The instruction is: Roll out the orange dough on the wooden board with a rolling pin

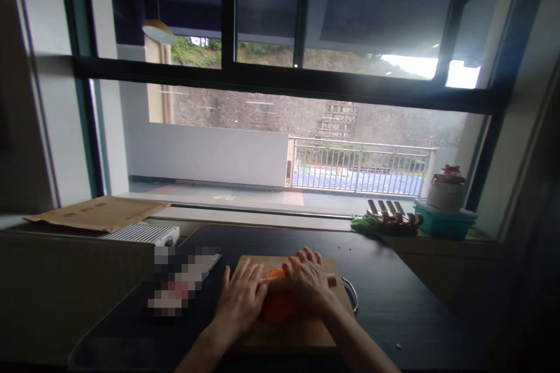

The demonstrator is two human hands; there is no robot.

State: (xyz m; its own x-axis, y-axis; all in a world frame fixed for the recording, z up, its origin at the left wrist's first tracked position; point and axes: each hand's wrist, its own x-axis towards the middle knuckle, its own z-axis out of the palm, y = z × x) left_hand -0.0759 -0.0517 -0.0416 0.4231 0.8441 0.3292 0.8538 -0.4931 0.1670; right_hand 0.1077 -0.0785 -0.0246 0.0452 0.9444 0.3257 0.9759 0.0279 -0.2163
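A wooden rolling pin (pixel 279 285) lies crosswise on an orange, flattened dough-like mass (pixel 280 309). Beneath both is a wooden cutting board (pixel 258 338) with a metal handle (pixel 351 294) at its right side. My left hand (pixel 243 296) rests flat over the pin's left end, fingers stretched out and spread. Over the pin's right part lies my right hand (pixel 308 280), also with fingers extended; a short stub of the pin sticks out beyond it. My palms and the pin hide part of the orange mass.
The board sits on a dark table (pixel 385 297). Left of it lies a phone-like object (pixel 188 282), mostly pixelated. Brown paper (pixel 96 213) and a white slatted unit (pixel 144 233) are at the far left. A teal box (pixel 444 220) and green cloth (pixel 366 222) stand by the window.
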